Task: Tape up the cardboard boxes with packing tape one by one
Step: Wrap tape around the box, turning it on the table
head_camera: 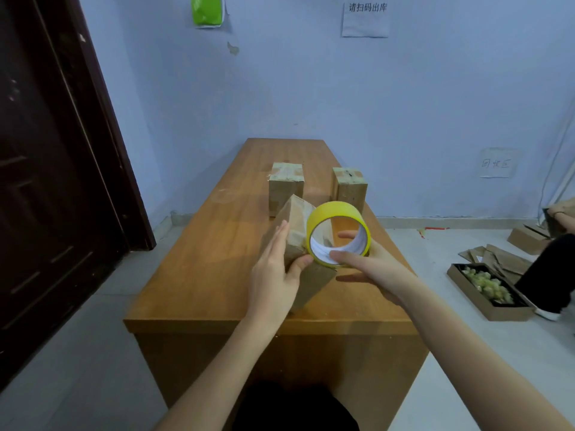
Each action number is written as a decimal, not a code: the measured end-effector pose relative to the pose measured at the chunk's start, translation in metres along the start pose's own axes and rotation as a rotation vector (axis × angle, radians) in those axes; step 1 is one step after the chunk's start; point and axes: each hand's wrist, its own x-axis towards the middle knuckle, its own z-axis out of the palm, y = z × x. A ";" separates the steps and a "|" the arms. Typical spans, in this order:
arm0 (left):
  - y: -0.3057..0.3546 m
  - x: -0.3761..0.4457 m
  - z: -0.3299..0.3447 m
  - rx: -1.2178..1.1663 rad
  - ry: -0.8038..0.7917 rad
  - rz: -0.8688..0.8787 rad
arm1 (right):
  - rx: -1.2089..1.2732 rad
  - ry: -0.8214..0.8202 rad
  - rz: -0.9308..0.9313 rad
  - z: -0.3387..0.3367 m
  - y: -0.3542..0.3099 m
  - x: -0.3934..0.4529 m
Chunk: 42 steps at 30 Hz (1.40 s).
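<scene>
A small brown cardboard box [295, 231] stands tilted on one corner near the front of the wooden table [199, 275]. My left hand [273, 272] holds the box from its left side, fingers straight along the face and thumb hooked on the front edge. My right hand [370, 265] grips a yellow roll of packing tape [339, 219], thumb on the near rim and a finger through the core, holding it against the box's right side. Two taped boxes stand further back, one at the left [285, 185] and one at the right [350, 188].
The table's far half lies behind the two boxes. On the floor at the right lie flat cardboard pieces [497, 259] and an open box of pale filler [488, 287]. Another person's dark-clad leg [550, 269] is there. A dark door [46, 181] stands at left.
</scene>
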 end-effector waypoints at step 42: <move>-0.028 -0.008 -0.058 0.574 -0.130 0.184 | -0.993 -0.103 -0.051 0.033 -0.095 0.015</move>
